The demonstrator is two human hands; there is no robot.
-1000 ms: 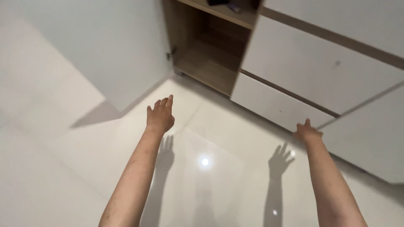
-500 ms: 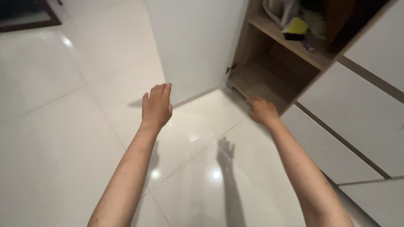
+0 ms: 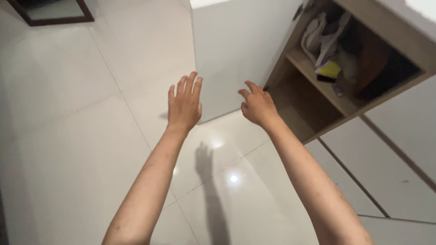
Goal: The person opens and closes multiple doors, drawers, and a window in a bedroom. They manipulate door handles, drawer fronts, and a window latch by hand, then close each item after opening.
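My left hand [image 3: 185,103] is stretched out flat with fingers together and slightly spread, holding nothing, in front of an open white cabinet door [image 3: 236,50]. My right hand [image 3: 257,105] is beside it, fingers loosely curled and empty, close to the door's lower edge and the wooden cabinet [image 3: 318,86]. The cabinet's lower compartment looks bare. Its upper shelf [image 3: 318,77] holds a pale bag [image 3: 318,38], a yellow item [image 3: 329,69] and dark things.
White drawer fronts [image 3: 395,149] with brown gaps run along the right. The floor [image 3: 77,136] is glossy white tile with light reflections and my hand's shadow. A dark-framed panel [image 3: 50,11] lies at the top left.
The view has swung left and up, showing more of the shelf. My right hand moved from the drawer fronts to the open compartment beside the door. My left hand stayed raised.
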